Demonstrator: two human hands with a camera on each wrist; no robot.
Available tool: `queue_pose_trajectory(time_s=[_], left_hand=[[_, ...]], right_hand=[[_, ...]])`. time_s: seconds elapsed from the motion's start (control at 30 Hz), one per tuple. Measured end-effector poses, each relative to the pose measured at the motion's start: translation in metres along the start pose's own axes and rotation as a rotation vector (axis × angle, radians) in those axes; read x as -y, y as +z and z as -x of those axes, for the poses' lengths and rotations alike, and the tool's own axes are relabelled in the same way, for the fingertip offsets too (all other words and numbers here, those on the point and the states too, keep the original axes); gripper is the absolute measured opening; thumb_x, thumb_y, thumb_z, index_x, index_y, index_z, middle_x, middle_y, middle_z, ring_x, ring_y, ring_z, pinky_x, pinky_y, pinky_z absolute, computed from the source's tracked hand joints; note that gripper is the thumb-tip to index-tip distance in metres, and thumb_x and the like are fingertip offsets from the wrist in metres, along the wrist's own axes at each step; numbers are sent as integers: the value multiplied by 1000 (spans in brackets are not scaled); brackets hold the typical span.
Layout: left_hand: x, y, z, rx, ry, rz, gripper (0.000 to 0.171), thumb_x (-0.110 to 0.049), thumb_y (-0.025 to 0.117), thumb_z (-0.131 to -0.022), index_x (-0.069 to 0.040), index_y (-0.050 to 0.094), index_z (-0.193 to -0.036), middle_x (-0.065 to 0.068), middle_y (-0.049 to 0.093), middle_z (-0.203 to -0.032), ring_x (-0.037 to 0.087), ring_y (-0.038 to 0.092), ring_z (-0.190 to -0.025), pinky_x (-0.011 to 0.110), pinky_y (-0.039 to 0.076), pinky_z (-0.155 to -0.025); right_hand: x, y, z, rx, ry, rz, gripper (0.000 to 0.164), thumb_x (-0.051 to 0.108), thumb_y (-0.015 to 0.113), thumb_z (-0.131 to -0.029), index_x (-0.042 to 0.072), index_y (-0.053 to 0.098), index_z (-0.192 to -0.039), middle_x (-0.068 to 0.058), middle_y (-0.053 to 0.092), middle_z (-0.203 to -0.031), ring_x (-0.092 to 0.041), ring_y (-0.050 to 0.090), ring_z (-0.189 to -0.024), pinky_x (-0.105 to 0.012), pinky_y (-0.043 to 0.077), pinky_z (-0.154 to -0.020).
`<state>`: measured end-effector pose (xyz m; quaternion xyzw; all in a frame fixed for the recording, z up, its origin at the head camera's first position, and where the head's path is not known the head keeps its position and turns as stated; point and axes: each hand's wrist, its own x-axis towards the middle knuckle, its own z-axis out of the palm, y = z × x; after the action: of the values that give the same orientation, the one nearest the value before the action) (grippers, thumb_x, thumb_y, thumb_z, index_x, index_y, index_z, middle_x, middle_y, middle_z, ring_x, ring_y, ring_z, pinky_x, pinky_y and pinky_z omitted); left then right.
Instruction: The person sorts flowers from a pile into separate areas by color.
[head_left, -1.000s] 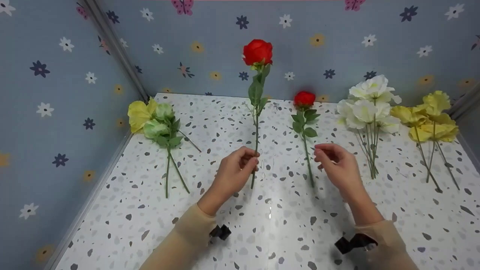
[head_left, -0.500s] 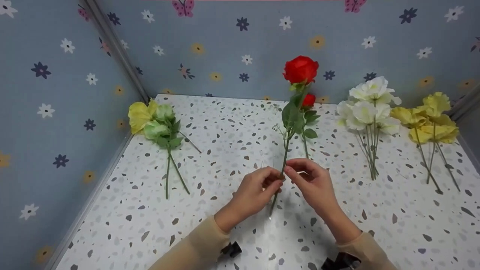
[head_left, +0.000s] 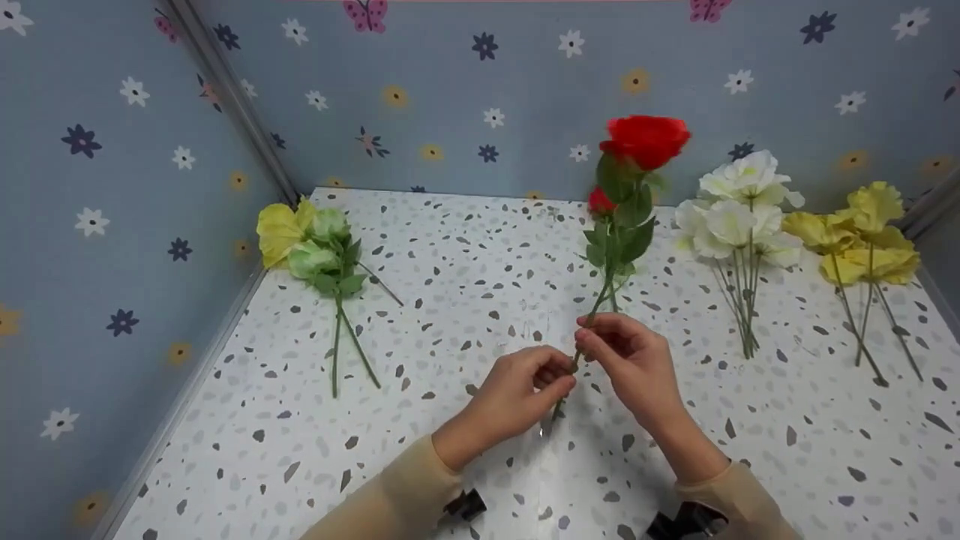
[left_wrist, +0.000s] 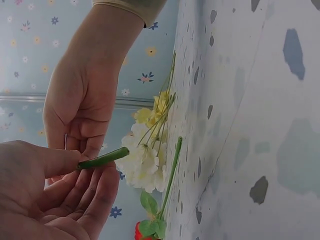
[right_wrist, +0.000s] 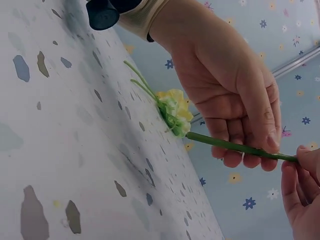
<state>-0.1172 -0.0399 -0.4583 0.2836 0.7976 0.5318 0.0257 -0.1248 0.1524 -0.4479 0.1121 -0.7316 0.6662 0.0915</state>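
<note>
A red rose (head_left: 646, 142) with green leaves stands raised and tilted right in front of me. Low on its stem, my left hand (head_left: 521, 386) pinches it between thumb and fingers. Just above, my right hand (head_left: 634, 367) pinches the same stem. In the left wrist view the cut stem end (left_wrist: 112, 157) sticks out past my left fingers. The right wrist view shows the lower stem (right_wrist: 220, 143) running between both hands. Behind the raised flower, a second red rose (head_left: 601, 201) lies on the terrazzo-patterned table (head_left: 450, 285), partly hidden.
Green and yellow flowers (head_left: 313, 255) lie at the left. White flowers (head_left: 731, 221) lie right of the roses, and yellow flowers (head_left: 874, 251) at the far right. A blue flower-patterned wall (head_left: 450, 90) closes off the back, another panel (head_left: 112, 262) the left side.
My left hand has carried the rose right and nearer to me. My right hand came left and took hold of its stem. The bloom has turned and now leans right.
</note>
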Motion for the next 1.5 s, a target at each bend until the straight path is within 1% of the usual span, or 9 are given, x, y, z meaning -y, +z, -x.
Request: queue_pose_trajectory(time_s=[0.13,0.3,0.5,0.6,0.83,0.97,1.23,1.4,1.5], left_hand=[[0,1,1,41,-19,20,8,-8,68,-96,-6,72,-102,-2,72,-90,3,67,-77,21,58,-70],[0,2,1,74,-76,47,7,-9,70,-95,-6,74,-100,-3,73,-85,4,68,-72,20,58,-66],[0,3,1,74,-83,59,6,-9,71,-94,-5,73,-97,-4,71,-83,4,67,-70,21,58,-65],[2,3,1,61,-81,62,5,-11,72,-94,-6,73,-96,-5,71,-82,4,67,-70,22,58,-64],[3,4,1,45,-105,61,6,-13,73,-93,-8,73,-97,-7,71,-83,3,67,-70,23,58,-64],[3,1,1,52,-136,58,7,-18,74,-94,-11,73,-97,-8,71,-84,3,67,-71,23,58,-65],[14,-27,-6,-27,-243,-8,8,-23,73,-94,-15,73,-96,-7,71,-85,9,67,-73,25,58,-66],[35,-56,-11,-114,-311,-72,9,-22,70,-94,-13,73,-94,-5,71,-81,12,67,-71,28,57,-63],[49,-77,-12,-191,-341,-156,11,-22,69,-94,-12,73,-92,-3,70,-81,13,66,-72,30,56,-67]], right_hand=[[4,-8,-4,-29,-2,-24,16,10,74,-92,4,74,-107,-18,72,-96,-26,68,-80,-31,59,-72],[8,-15,-8,-49,9,6,16,15,75,-92,8,76,-107,-15,72,-94,-26,67,-78,-26,54,-61],[8,-14,-7,3,37,-56,20,12,72,-94,4,74,-112,-20,70,-99,-28,70,-84,-33,60,-77],[7,-12,-6,24,49,-70,20,13,71,-95,5,74,-113,-18,71,-99,-30,71,-85,-36,60,-80],[6,-10,-7,39,60,11,20,18,72,-95,7,75,-112,-15,72,-96,-29,71,-83,-35,60,-78],[4,-16,-11,25,91,97,21,22,72,-95,9,74,-112,-13,72,-94,-26,71,-81,-31,60,-72],[-7,-41,-26,75,222,308,29,24,66,-100,5,71,-121,-14,71,-96,-21,68,-83,-31,59,-73],[-15,-50,-35,78,264,425,32,19,62,-102,0,67,-127,-14,73,-101,-21,71,-86,-35,59,-75],[-23,-52,-42,67,280,450,34,18,60,-103,-3,64,-130,-17,73,-105,-24,72,-90,-31,59,-77]])
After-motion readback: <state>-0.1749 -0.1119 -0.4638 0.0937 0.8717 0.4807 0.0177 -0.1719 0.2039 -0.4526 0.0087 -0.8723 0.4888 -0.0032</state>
